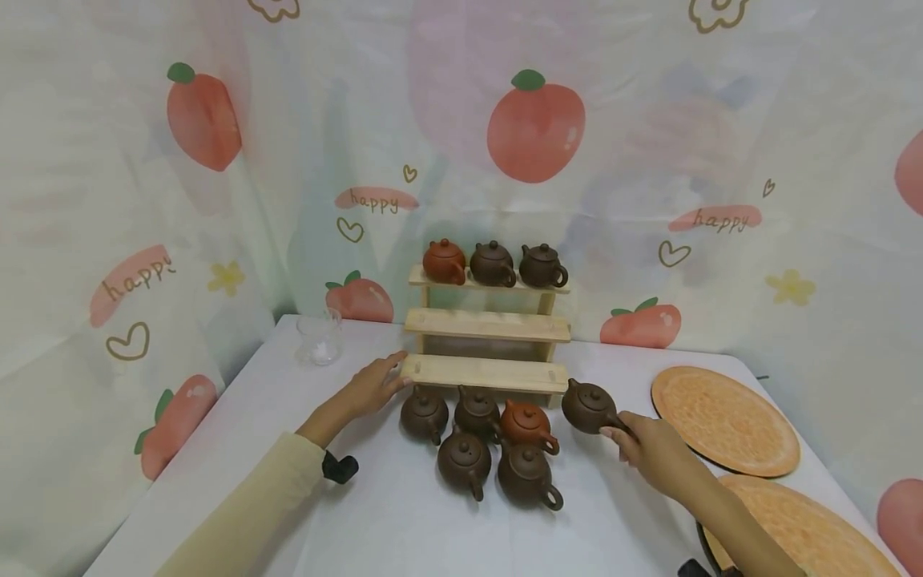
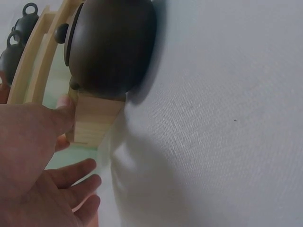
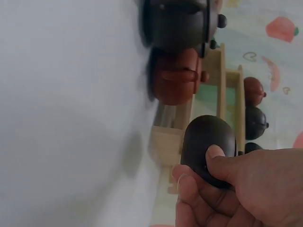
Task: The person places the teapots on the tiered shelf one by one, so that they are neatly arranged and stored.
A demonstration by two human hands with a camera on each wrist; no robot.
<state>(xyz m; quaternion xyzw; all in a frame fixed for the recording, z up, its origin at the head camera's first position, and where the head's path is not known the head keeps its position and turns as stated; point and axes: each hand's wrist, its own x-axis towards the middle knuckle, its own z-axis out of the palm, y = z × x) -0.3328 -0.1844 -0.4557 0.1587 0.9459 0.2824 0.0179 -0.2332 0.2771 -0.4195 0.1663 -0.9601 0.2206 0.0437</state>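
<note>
A dark brown teapot (image 1: 589, 406) is held by its handle in my right hand (image 1: 652, 449), beside the right end of the bottom step of a wooden display rack (image 1: 486, 373). In the right wrist view the thumb lies against the dark teapot (image 3: 208, 142), fingers curled beneath. My left hand (image 1: 371, 386) holds the left end of that bottom step between thumb and index finger, its other fingers extended in the left wrist view. Several teapots stand on the table before the rack: a reddish one (image 1: 526, 422) and dark ones, including a front left teapot (image 1: 464, 459) and a front right teapot (image 1: 525, 474).
On the rack's top step sit a reddish teapot (image 1: 443, 260) and two dark teapots, one at the right end (image 1: 541, 266). A clear glass vessel (image 1: 320, 340) stands at the back left. Two round orange-tan mats (image 1: 724, 421) lie at the right. Printed cloth hangs behind.
</note>
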